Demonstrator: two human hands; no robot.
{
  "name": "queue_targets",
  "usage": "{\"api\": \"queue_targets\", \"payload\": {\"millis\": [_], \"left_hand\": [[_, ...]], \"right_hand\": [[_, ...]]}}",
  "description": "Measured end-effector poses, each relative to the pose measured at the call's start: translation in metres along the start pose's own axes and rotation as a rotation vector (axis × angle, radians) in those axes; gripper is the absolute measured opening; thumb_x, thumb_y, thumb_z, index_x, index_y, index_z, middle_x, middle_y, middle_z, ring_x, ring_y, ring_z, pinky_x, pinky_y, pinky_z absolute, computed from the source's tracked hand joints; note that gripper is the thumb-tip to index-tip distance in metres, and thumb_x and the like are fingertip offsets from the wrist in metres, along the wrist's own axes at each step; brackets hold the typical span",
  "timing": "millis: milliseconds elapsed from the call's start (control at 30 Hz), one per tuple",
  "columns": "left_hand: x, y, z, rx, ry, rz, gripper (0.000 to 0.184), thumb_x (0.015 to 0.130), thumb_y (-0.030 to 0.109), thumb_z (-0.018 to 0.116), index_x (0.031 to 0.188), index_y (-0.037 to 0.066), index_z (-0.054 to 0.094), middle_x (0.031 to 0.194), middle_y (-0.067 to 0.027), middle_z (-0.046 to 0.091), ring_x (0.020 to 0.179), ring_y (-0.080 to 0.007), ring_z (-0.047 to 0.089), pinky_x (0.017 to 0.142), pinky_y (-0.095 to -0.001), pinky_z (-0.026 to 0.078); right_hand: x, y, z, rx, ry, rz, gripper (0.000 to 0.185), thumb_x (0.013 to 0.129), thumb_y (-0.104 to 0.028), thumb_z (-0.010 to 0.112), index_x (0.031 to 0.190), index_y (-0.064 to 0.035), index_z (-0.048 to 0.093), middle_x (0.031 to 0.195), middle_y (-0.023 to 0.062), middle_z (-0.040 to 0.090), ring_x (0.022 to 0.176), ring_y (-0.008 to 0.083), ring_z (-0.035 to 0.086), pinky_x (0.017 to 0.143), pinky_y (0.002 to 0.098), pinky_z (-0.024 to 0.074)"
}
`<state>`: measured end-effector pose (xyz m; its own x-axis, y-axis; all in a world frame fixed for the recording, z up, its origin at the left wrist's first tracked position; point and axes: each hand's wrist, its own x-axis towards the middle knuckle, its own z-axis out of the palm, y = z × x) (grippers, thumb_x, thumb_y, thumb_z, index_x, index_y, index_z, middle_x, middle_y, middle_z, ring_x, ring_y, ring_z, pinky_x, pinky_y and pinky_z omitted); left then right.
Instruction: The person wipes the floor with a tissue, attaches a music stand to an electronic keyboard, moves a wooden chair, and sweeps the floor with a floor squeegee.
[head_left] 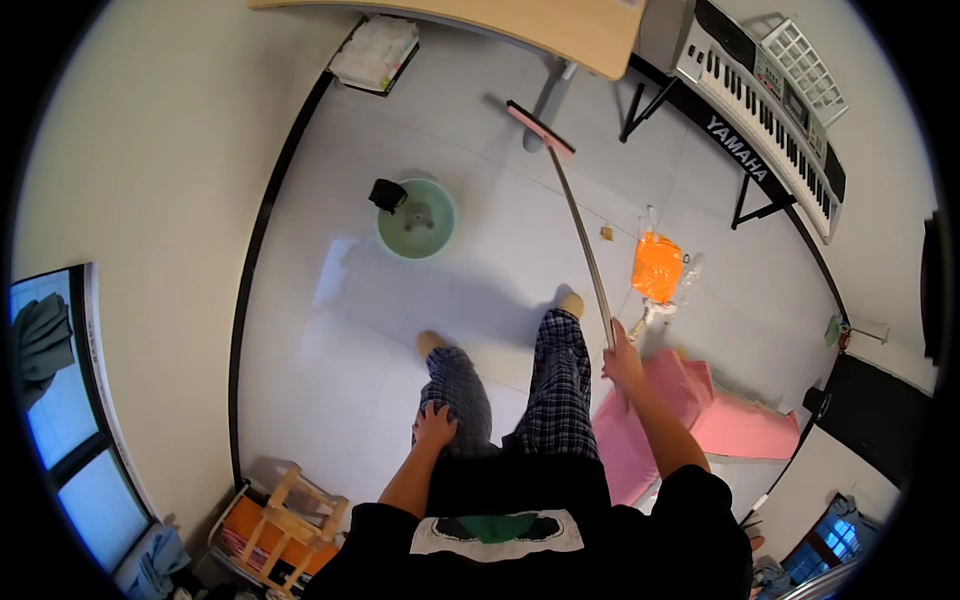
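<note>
My right hand [623, 361] is closed around the upper end of a floor squeegee [577, 215]. Its long metal handle slants away from me, and its pink and black head [541, 128] is up near the desk leg. On the thigh of my checked trousers lies my left hand [434, 427], fingers spread and holding nothing. A pale green basin [447, 231] stands on the floor to the left, with a black object [387, 195] at its rim. To the right of the handle are an orange bag [657, 268] and a small brownish piece [606, 233].
A wooden desk [500, 22] spans the far side, with a stack of papers or packets [375, 55] by its left end. A YAMAHA keyboard [765, 115] on a black stand is at the right. Pink fabric [745, 428] lies near my right arm; a wooden stool [290, 525] is behind left.
</note>
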<state>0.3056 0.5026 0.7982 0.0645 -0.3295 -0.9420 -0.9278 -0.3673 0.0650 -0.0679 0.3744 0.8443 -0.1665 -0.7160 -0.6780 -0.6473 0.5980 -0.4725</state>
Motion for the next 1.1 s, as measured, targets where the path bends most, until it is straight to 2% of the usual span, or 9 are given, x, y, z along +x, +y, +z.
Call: {"api": "queue_targets", "payload": {"millis": [33,67,100,200,400,600,700,933,1100], "left_hand": [[0.006,-0.017,-0.009,-0.087,-0.010,-0.027,0.058,0.075,0.045,0.050,0.126,0.021,0.035,0.137,-0.0141,0.016,0.123,-0.0389,0.018,0.093,-0.0576,0.023],[0.017,-0.031,-0.014,-0.056,0.031,-0.041,0.060,0.074,0.046,0.051,0.127,0.022,0.033,0.136,-0.0159,0.018,0.119,-0.0396,0.026,0.089,-0.0550,0.031],[0.030,-0.042,-0.022,-0.055,0.037,-0.038,0.060,0.074,0.046,0.051,0.127,0.022,0.033,0.136,-0.0159,0.018,0.119,-0.0396,0.026,0.089,-0.0550,0.031],[0.074,-0.060,-0.035,-0.120,0.224,-0.080,0.058,0.074,0.044,0.051,0.124,0.019,0.037,0.130,-0.0192,0.027,0.106,-0.0399,0.042,0.082,-0.0462,0.041],[0.166,-0.053,-0.074,-0.110,0.551,-0.023,0.049,0.076,0.037,0.052,0.119,0.016,0.044,0.123,-0.0215,0.035,0.104,-0.0402,0.042,0.079,-0.0480,0.040],[0.251,-0.054,-0.105,-0.130,0.828,-0.043,0.046,0.075,0.029,0.053,0.117,0.013,0.046,0.126,-0.0212,0.034,0.113,-0.0403,0.034,0.088,-0.0482,0.033],[0.284,-0.058,-0.108,-0.125,0.944,-0.075,0.046,0.075,0.028,0.053,0.117,0.013,0.046,0.126,-0.0215,0.033,0.114,-0.0403,0.033,0.089,-0.0483,0.032],[0.321,-0.072,-0.105,-0.111,1.147,-0.109,0.044,0.072,0.022,0.055,0.114,0.009,0.049,0.126,-0.0233,0.032,0.114,-0.0413,0.032,0.091,-0.0484,0.030],[0.329,-0.080,-0.104,-0.120,1.202,-0.104,0.044,0.071,0.020,0.056,0.113,0.009,0.049,0.125,-0.0240,0.033,0.113,-0.0419,0.032,0.092,-0.0479,0.029]], "right_hand": [[0.020,-0.007,0.021,-0.042,0.042,-0.079,0.065,0.076,-0.001,0.044,0.132,-0.0174,0.016,0.061,0.0129,0.055,0.047,0.0220,0.057,0.045,0.0355,0.0491],[0.035,-0.037,0.034,-0.021,0.036,-0.043,0.066,0.077,-0.002,0.044,0.133,-0.0169,0.012,0.062,0.0138,0.055,0.047,0.0226,0.057,0.045,0.0352,0.0491],[0.053,-0.068,0.045,-0.003,0.031,-0.001,0.068,0.077,-0.003,0.044,0.133,-0.0163,0.008,0.062,0.0147,0.055,0.047,0.0231,0.057,0.044,0.0349,0.0492],[0.133,-0.104,0.089,-0.001,0.061,-0.017,0.069,0.078,-0.009,0.047,0.133,-0.0109,0.004,0.080,0.0249,0.057,0.070,0.0358,0.058,0.065,0.0411,0.0474],[0.291,-0.162,0.124,-0.343,0.240,-0.077,0.066,0.078,-0.009,0.045,0.133,-0.0121,0.008,0.100,0.0261,0.052,0.090,0.0375,0.054,0.078,0.0411,0.0445],[0.414,-0.177,0.140,-0.441,0.392,-0.098,0.054,0.078,-0.007,0.040,0.130,-0.0078,0.023,0.098,0.0254,0.054,0.092,0.0365,0.054,0.078,0.0417,0.0445],[0.460,-0.177,0.159,-0.382,0.437,-0.066,0.047,0.084,-0.012,0.030,0.131,-0.0111,0.022,0.109,0.0242,0.048,0.098,0.0382,0.051,0.083,0.0413,0.0433],[0.571,-0.191,0.158,-0.326,0.500,-0.091,0.043,0.085,-0.015,0.030,0.127,-0.0074,0.027,0.104,0.0245,0.052,0.100,0.0358,0.050,0.083,0.0422,0.0429],[0.557,-0.196,0.158,-0.266,0.331,-0.077,0.051,0.081,-0.014,0.034,0.130,-0.0033,0.021,0.095,0.0241,0.056,0.084,0.0324,0.058,0.071,0.0400,0.0478]]}}
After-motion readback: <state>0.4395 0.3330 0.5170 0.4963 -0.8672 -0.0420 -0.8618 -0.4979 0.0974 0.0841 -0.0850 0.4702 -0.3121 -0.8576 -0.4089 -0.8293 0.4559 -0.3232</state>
